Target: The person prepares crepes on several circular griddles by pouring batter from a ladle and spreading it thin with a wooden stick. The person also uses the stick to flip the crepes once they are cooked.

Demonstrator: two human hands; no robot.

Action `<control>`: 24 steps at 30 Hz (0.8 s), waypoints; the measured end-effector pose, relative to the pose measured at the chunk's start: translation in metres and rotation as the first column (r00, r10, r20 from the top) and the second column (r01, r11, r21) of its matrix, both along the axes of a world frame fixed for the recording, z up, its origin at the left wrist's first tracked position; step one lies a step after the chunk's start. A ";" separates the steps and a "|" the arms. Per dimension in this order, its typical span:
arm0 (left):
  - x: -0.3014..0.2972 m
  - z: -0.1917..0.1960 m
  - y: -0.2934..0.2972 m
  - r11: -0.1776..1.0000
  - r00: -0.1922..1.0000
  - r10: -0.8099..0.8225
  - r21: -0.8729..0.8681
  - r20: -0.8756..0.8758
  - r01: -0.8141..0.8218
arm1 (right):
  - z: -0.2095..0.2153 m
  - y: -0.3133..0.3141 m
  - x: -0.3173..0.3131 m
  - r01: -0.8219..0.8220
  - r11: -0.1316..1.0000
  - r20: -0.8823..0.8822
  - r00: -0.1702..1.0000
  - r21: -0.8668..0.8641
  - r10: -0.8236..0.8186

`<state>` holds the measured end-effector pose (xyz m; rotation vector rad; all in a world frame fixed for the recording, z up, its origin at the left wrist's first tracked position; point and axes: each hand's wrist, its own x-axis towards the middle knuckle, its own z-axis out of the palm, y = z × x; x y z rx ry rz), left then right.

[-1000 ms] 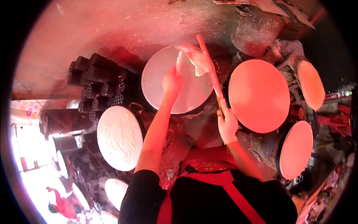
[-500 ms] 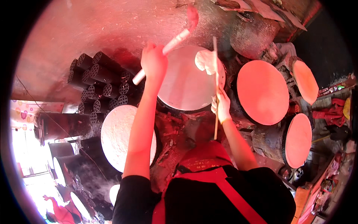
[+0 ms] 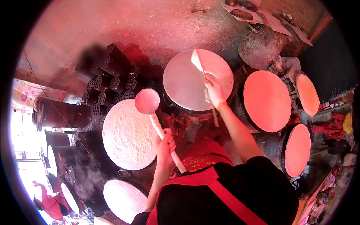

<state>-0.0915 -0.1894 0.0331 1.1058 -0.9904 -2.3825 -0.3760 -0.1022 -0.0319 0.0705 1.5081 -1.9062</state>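
Note:
My left hand (image 3: 164,145) is wrapped round the white handle of a ladle (image 3: 147,100). The ladle's round bowl hangs over the near edge of a pale, batter-covered round griddle (image 3: 122,138) on the left. In my right hand (image 3: 214,92) is a thin wooden spreader (image 3: 215,118). Its far end rests at a patch of white batter (image 3: 216,64) on the round griddle (image 3: 180,86) in front of me. The rest of that griddle shows a smooth bare surface. Whether the ladle holds any batter cannot be made out.
More round griddles stand at right, one large (image 3: 267,101) and a smaller one (image 3: 298,150), with another (image 3: 125,200) at lower left. Black perforated coal cylinders (image 3: 116,84) are stacked by the wall. A person in red (image 3: 52,204) is at far lower left.
My left hand has swung back and down from above the front griddle, bringing the ladle over the left griddle. My right hand has moved forward with the spreader, and the batter is spread wider.

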 end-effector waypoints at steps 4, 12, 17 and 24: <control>0.037 -0.015 -0.013 0.961 0.993 0.056 0.276 -0.102 -0.026 | -0.001 0.060 0.030 0.115 0.991 -0.057 0.992 0.065 -0.111; 0.039 -0.010 0.002 0.792 0.963 0.206 0.608 -0.174 -0.059 | -0.003 0.028 0.040 0.129 0.984 -0.061 0.991 0.122 -0.122; 0.032 -0.015 0.020 0.703 0.898 0.265 0.708 -0.351 0.070 | 0.014 0.013 0.025 -0.153 0.978 -0.026 0.987 0.144 0.159; 0.035 -0.024 0.048 0.668 0.927 0.321 0.740 -0.195 -0.076 | 0.005 0.108 -0.022 -0.068 0.983 -0.082 0.993 0.171 0.083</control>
